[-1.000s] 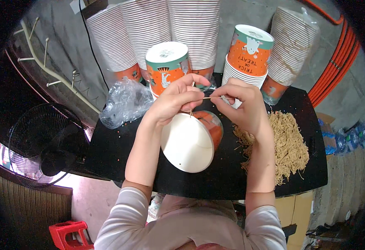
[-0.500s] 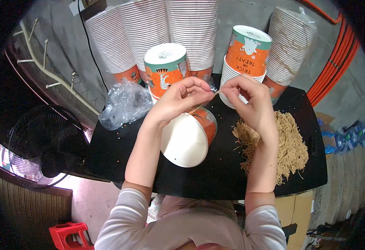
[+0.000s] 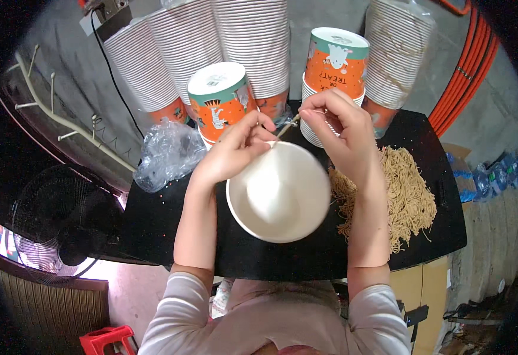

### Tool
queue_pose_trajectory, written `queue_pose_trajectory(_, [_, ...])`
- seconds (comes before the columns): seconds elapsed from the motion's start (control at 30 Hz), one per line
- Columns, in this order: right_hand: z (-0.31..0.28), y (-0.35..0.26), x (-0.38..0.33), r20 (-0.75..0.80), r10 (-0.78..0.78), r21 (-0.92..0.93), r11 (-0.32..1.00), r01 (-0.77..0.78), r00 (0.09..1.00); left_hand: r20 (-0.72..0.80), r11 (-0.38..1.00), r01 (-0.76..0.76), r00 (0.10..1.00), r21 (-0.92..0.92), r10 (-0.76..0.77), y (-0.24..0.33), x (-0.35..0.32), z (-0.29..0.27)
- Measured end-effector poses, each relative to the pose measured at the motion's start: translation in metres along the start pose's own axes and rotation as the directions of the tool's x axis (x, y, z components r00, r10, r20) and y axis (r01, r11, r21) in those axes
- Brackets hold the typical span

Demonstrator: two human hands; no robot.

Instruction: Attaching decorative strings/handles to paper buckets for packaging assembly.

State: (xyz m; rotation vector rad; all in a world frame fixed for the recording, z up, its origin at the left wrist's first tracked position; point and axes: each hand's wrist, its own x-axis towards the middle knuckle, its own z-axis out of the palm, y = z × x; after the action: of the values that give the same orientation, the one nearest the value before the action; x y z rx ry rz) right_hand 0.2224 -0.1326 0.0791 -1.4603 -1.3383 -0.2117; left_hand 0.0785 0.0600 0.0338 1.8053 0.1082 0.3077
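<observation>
Above the black worktop (image 3: 271, 260), a white paper bucket (image 3: 282, 201) sits between two bare hands, with its round, open mouth facing up toward the person. Its bottom is hidden, so you cannot tell if it rests on anything. A thin tan string (image 3: 286, 128) runs from the top of the rim. The right hand (image 3: 343, 127) has its thumb and pointing finger pressed together on that string, a bit above the bucket. The left hand (image 3: 229, 154) is at the rim with its fingers bent, but you cannot tell if they pinch the rim or the string. Next to the right arm lies a messy pile of tan strings (image 3: 412, 201). Behind the left hand, an orange and green bucket (image 3: 217, 109) stands upside down, near a crumpled clear plastic bag (image 3: 170, 154). Behind the right hand is a stack of upside-down buckets (image 3: 337, 62). Tall stacks of white-rimmed buckets (image 3: 252, 47) stand at the back. Off to the left is a black fan (image 3: 72, 251).
</observation>
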Motion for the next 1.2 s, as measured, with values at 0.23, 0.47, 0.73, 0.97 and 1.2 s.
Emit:
queue_pose_trajectory(0.23, [0.002, 0.010, 0.000, 0.010, -0.060, -0.083, 0.995, 0.061, 0.998, 0.028, 0.981, -0.030, 0.999, 0.192, 0.025, -0.006, 0.007, 0.007])
queue_pose_trajectory(0.47, [0.002, 0.015, -0.002, 0.055, -0.087, -0.136, 0.986, 0.094, 0.995, -0.013, 0.979, -0.034, 0.999, 0.202, 0.038, -0.007, 0.006, 0.006])
queue_pose_trajectory(0.73, [0.014, 0.015, -0.001, 0.083, -0.130, 0.019, 0.992, 0.128, 0.988, -0.184, 0.950, -0.291, 0.933, 0.116, 0.309, 0.006, 0.013, 0.030])
queue_pose_trajectory(0.97, [0.007, 0.009, -0.002, 0.122, -0.070, 0.032, 0.997, 0.067, 0.990, -0.219, 0.958, -0.240, 0.938, 0.157, 0.271, -0.001, 0.015, 0.035])
queue_pose_trajectory(1.2, [0.003, 0.006, -0.002, 0.153, -0.077, 0.063, 0.996, 0.068, 0.985, -0.208, 0.952, -0.274, 0.932, 0.135, 0.298, 0.006, 0.013, 0.049])
